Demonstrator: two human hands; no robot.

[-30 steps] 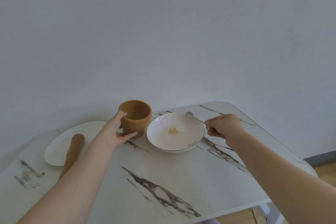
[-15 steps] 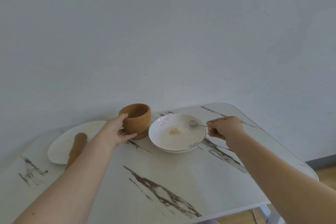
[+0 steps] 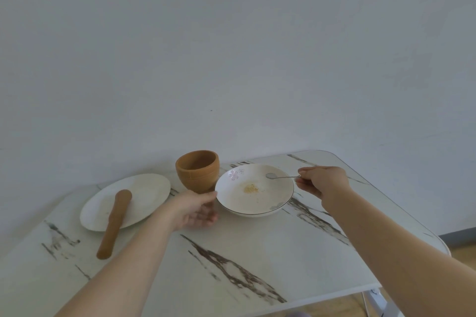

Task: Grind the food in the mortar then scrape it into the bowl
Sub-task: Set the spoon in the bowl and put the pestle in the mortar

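Left hand [image 3: 195,210] grips mortar [image 3: 197,171] foot; right hand [image 3: 322,180] pinches spoon [image 3: 271,175] over bowl [image 3: 257,204]; ground food [image 3: 251,188] inside.

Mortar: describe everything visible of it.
The mortar is a brown, wood-like cup with faint turned rings round its wall, narrowing to a short foot. It is upright, mouth up. Only shadowed inner wall shows, with no food visible. It stands between the white plate and the bowl, close to the bowl's rim. The left hand lies at its foot, thumb above and fingers below; whether they grip it is unclear.
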